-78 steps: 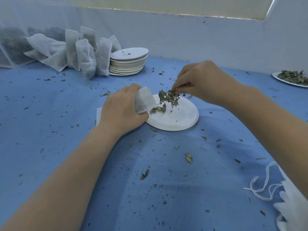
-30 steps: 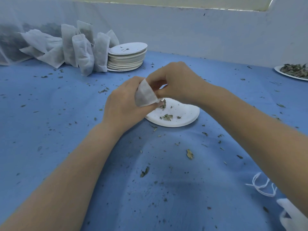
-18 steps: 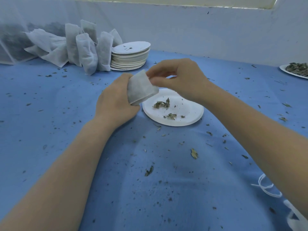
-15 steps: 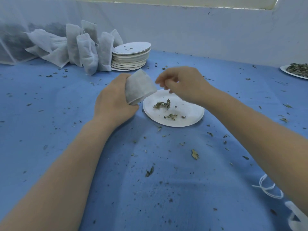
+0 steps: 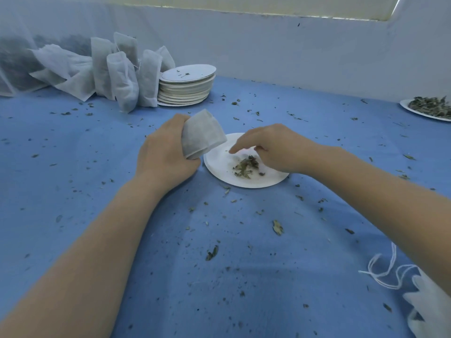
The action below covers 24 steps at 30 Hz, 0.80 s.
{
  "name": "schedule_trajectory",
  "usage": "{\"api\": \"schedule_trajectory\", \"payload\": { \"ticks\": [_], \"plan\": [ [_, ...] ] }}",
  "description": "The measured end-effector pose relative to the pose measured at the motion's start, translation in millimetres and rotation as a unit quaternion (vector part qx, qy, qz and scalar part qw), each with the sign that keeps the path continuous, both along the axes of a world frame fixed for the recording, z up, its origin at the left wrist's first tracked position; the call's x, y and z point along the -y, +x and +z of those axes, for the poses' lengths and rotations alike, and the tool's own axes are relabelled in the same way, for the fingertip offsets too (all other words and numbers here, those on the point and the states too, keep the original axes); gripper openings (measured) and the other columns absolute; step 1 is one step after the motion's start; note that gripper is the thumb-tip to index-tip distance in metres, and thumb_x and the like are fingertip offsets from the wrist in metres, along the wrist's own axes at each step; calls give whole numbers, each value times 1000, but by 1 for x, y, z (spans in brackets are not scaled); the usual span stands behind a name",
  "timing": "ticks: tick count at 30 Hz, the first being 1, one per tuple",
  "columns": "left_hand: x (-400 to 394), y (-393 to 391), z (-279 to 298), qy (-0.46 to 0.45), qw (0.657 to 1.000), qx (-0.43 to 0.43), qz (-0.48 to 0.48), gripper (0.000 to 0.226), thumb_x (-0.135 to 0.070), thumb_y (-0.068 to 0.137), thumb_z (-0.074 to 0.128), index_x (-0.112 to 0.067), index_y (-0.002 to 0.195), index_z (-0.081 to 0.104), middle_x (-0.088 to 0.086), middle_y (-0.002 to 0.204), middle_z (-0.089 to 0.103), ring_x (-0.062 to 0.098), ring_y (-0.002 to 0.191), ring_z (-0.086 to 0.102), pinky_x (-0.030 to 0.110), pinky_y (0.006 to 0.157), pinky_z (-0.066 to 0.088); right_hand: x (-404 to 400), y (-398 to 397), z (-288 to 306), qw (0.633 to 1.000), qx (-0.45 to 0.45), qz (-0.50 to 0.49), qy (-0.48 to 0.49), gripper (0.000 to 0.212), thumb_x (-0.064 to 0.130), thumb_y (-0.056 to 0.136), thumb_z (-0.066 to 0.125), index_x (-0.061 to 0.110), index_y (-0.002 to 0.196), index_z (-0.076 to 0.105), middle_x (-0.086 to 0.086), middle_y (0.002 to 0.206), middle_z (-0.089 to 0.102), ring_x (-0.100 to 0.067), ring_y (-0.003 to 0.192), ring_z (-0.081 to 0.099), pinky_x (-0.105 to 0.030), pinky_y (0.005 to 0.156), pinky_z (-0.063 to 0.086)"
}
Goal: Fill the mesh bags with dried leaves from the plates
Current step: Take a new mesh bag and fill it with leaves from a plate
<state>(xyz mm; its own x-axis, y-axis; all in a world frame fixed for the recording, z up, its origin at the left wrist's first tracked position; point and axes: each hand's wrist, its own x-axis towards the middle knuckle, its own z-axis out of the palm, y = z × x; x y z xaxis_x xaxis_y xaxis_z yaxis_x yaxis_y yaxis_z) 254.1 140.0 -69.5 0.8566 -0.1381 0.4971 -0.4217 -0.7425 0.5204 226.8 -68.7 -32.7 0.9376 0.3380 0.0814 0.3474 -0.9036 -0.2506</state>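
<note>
My left hand (image 5: 166,157) grips a white mesh bag (image 5: 201,135), held with its mouth up just left of a white paper plate (image 5: 246,182). A small heap of dried leaves (image 5: 245,165) lies on the plate. My right hand (image 5: 275,147) hovers low over the plate with its index finger stretched to the left. Its other fingers bend down and touch the right side of the leaf heap. The thumb is hidden under the hand.
Several filled mesh bags (image 5: 122,76) lean at the back left beside a stack of paper plates (image 5: 185,87). Another plate of leaves (image 5: 429,108) sits at the far right edge. Flat bags with white strings (image 5: 424,298) lie at the lower right. Leaf crumbs litter the blue cloth (image 5: 73,154).
My right hand left the bag's mouth and dropped to the leaves on the plate. My left hand shifted the bag slightly left. The leaf heap on the plate is smaller.
</note>
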Motion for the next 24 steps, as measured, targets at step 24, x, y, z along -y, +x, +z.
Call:
{"api": "schedule_trajectory", "payload": {
  "ticks": [24],
  "plan": [
    [2,-2,-2,15,1000,4,-21,52,-13,68,69,-17,116,50,-2,99,55,28,93,51,32,71,38,-20,-24,-5,1000,3,-2,-22,24,15,89,55,27,102,73,7,106,67,-3,69,48,0,64,29]
  ]
}}
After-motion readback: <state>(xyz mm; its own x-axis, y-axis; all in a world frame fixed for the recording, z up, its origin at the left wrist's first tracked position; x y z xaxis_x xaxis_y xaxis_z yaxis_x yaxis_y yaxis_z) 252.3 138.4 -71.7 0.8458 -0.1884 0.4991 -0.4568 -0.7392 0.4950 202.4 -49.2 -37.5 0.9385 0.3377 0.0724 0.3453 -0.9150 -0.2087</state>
